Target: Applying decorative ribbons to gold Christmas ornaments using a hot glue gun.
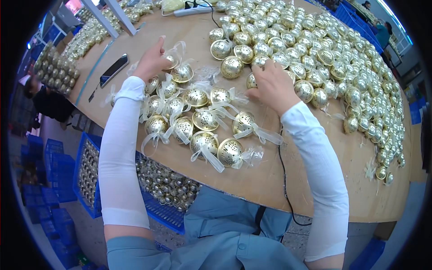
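Beside the far left of a loose group of gold perforated balls with sheer white ribbons (204, 118), my left hand (152, 63) is closed around one ribboned ball (171, 61), partly hidden by the fingers. Another ribboned ball (182, 73) lies just to its right. At the near edge of a large heap of gold balls (315, 54), my right hand (275, 86) curves its thumb and fingers around a gold ball (251, 81); most of that ball is covered by the hand. A single gold ball (231, 67) sits just beyond, to the left of the right hand's fingers.
A dark phone (114, 70) lies at the table's left. A black cable (282, 162) runs over the near edge of the brown table (252, 191). Blue crates (87, 175) of balls stand below. White posts (120, 18) and a power strip (193, 10) are at the back.
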`<action>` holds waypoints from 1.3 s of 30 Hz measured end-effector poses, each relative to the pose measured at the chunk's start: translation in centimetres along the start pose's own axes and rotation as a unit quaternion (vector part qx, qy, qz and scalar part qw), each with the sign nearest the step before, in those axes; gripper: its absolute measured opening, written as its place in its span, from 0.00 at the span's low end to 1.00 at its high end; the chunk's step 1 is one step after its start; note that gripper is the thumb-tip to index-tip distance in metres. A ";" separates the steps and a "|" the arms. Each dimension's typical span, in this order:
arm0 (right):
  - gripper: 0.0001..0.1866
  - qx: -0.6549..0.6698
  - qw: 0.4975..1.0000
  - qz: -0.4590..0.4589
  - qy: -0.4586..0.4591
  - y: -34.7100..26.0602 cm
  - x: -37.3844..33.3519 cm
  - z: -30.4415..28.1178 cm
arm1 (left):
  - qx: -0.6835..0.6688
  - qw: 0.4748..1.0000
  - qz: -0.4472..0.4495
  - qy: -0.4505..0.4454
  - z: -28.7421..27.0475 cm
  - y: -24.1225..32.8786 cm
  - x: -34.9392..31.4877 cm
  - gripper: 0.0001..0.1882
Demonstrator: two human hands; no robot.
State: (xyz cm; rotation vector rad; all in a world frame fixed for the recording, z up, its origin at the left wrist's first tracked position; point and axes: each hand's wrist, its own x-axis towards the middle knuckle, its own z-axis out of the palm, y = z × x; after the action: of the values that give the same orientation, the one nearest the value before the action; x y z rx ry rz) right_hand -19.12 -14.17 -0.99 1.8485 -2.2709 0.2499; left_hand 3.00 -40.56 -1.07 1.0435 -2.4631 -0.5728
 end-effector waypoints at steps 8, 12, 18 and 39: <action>0.33 0.261 0.964 -0.021 0.042 2.8 -3.9 -4.3 | 0.124 0.990 -0.009 -0.069 -9.1 4.2 -3.5 0.22; 0.36 0.399 0.916 0.022 -0.029 3.9 -9.1 -9.1 | 0.160 0.987 -0.001 0.008 -10.6 4.4 -5.9 0.19; 0.37 0.571 0.820 0.034 -0.013 3.6 -16.6 -12.0 | -0.169 0.958 0.219 0.079 -6.3 13.8 -11.1 0.14; 0.41 0.635 0.767 0.065 -0.071 -0.1 -26.9 -11.8 | -0.690 0.616 0.045 -0.376 7.1 25.0 -24.8 0.11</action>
State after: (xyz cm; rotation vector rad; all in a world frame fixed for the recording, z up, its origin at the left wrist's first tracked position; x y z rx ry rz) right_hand -13.11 14.29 3.33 2.1169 -2.4735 2.1824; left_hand 0.80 -4.75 0.79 -0.0780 -1.4974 -2.6238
